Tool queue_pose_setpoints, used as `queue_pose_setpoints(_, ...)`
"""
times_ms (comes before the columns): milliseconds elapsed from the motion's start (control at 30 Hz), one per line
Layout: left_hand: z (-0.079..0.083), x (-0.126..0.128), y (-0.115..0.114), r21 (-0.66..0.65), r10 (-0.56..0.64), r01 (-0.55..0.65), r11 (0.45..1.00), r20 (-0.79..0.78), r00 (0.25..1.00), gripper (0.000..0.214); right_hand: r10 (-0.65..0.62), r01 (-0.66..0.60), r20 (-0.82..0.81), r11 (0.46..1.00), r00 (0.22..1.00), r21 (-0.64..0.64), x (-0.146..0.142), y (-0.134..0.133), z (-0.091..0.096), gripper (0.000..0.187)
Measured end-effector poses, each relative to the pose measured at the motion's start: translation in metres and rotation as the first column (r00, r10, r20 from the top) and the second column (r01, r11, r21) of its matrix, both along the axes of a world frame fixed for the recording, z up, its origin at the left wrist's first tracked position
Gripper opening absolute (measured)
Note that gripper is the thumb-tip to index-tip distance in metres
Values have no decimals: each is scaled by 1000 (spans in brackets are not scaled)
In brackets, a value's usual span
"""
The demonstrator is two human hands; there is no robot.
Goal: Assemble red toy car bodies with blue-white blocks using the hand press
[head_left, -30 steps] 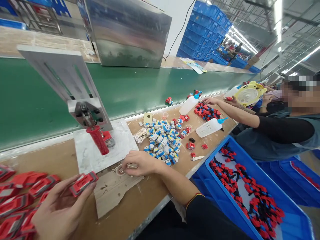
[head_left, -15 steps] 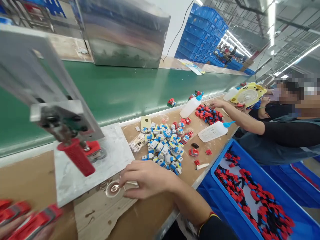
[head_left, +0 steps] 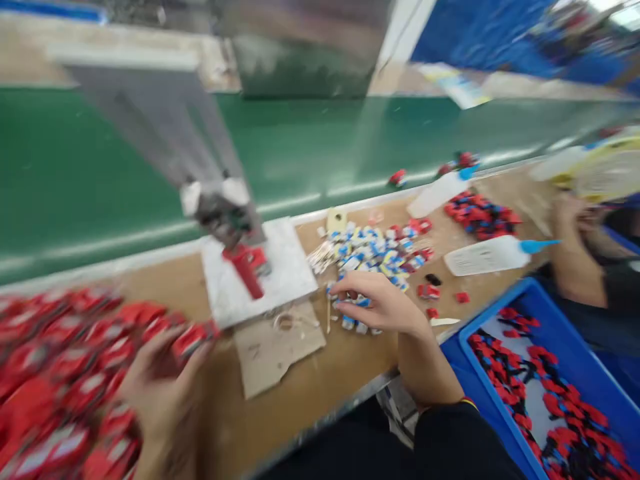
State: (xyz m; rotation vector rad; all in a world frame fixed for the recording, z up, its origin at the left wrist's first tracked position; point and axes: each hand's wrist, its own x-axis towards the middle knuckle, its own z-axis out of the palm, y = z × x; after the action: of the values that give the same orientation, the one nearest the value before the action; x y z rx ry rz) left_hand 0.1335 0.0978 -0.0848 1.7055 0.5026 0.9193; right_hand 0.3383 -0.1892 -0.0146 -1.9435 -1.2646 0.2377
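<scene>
The picture is smeared by motion. My left hand (head_left: 160,393) is closed on a red plastic part (head_left: 193,339) at the edge of a heap of like red parts (head_left: 50,373). My right hand (head_left: 380,303) rests at the near edge of a pile of small blue-and-white pieces (head_left: 373,250), fingers bent and pinched. A thin stick (head_left: 329,315) hangs from its fingertips. To its left lie a small clear dish (head_left: 286,322) and a cardboard scrap (head_left: 280,350).
A hand press with a red handle (head_left: 245,270) stands on a metal plate (head_left: 285,267) before the green conveyor belt (head_left: 125,160). Two squeeze bottles (head_left: 493,255) lie on the right. A blue bin (head_left: 590,373) holds red-and-black parts. A co-worker's arm (head_left: 575,257) works at the far right.
The view has swung left and down. My right hand has lifted off the dish and moved right to the blue-and-white pile. My left hand with the red part is back in view.
</scene>
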Motion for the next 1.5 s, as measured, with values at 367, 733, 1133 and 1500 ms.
queue_pose_setpoints(367, -11, -5, -25, -74, -146, 139, 988, -98, 984, 34, 245, -217, 145, 959, 959, -182, -25, 46, -47, 10)
queue_pose_setpoints(733, -16, 3, -28, -111, -202, 196, 974, -41, 979, 33, 192, -199, 82, 976, 978, 83, -43, 69, -67, 13)
queue_pose_setpoints(1133, -16, 2, -36, -185, -254, 247, 951, -13, 967, 37, 18, 33, -166, 953, 986, 301, -27, 53, -33, 6)
queue_pose_setpoints(1500, -12, 1, -45, 79, -275, 275, 958, -3, 961, 30, -46, 260, -351, 762, 935, 593, -68, 84, -44, 17)
